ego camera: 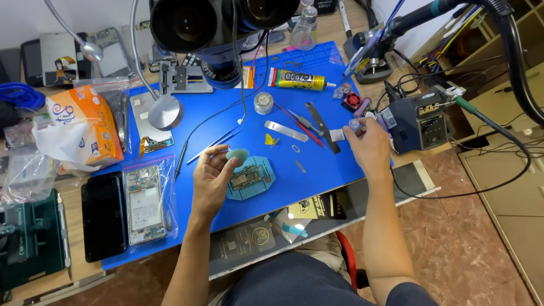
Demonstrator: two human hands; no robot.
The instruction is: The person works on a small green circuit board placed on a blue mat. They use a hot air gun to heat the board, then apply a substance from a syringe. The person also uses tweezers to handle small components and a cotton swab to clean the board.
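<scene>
Cluttered repair counter, blue work mat reaching its near edge.
Left hand fingers pinch a teal putty lump above the teal board holder; right hand pinches a small clear piece near the mat's right edge; bare mat lies between.

A small teal pad, oval and soft-looking, is pinched at its lower edge by the fingers of the left hand, raised above the blue worktop. Just below it lies a teal holder with a small circuit board set flat in it. The right hand holds a small clear piece at its fingertips, near the worktop's right edge; what it is cannot be told.
</scene>
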